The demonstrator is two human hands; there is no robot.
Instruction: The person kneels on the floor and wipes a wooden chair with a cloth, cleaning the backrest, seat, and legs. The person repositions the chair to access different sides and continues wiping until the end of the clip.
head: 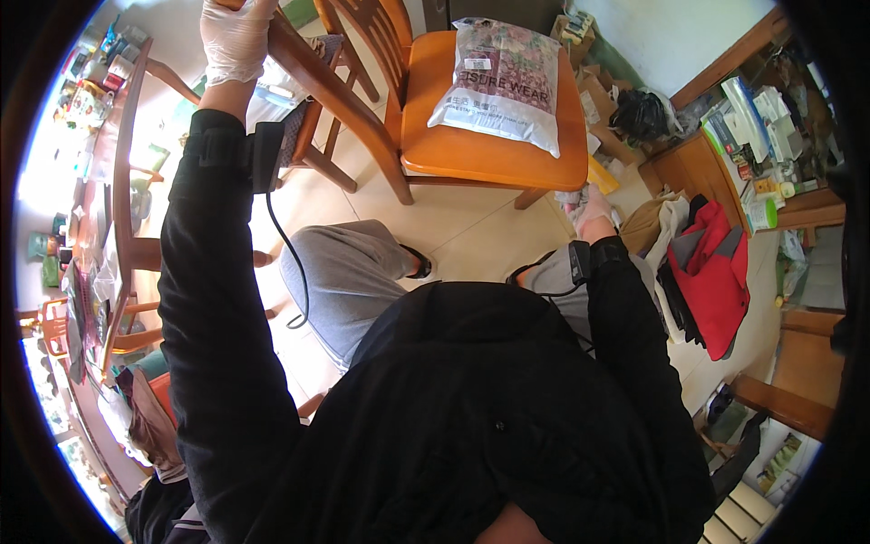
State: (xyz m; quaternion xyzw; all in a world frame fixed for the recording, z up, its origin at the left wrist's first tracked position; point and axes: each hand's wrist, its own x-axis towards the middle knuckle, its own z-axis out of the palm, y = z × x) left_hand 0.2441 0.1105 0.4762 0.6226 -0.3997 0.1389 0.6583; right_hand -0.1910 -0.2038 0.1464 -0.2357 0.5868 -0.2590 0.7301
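Observation:
A wooden chair (421,146) with a slatted back stands before me, its seat turned to the right. My left hand (236,41), in a thin translucent glove, is closed around the top of its backrest at the upper left; the fingertips are partly cut off by the frame. On the seat lies a plastic garment bag (503,88) with a printed front and patterned cloth showing through. Beside the seat's near right corner, my right hand (593,209), also gloved, holds a bunched greyish cloth (569,197), mostly covered by the fingers.
Another chair (319,146) with a patterned cushion stands behind to the left. A cluttered table (122,156) runs along the left. Red and dark clothing (714,272) hangs in a pile at my right. Cardboard boxes (598,112) and a black plastic bag (639,115) lie by the wall.

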